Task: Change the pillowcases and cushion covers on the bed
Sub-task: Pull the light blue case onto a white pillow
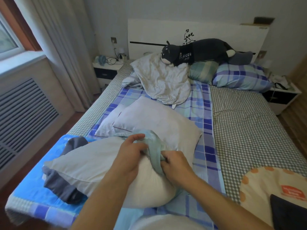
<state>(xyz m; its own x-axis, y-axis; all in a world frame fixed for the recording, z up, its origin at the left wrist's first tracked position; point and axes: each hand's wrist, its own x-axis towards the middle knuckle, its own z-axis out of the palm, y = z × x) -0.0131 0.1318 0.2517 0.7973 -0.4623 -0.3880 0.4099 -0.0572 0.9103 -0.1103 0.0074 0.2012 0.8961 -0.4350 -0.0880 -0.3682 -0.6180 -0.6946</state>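
Both hands close together, left (132, 152) and right (177, 165) fingers curled, pinching.

Head view looks forward and down, close over the bed (249, 130).

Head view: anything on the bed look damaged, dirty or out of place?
The crumpled white pillow near the headboard carries yellowish stains. A plush toy sprawls across the pillows. Nothing looks torn or spilled.

Near me a bare pillow (99, 165) lies on the bed (249, 130), a second pillow (157, 120) just behind it. At the headboard (166, 30) I see a crumpled pillow (162, 80) left, cased pillow (240, 77) right, plush toy (202, 52) across both. Nightstands (106, 70) flank the bed.
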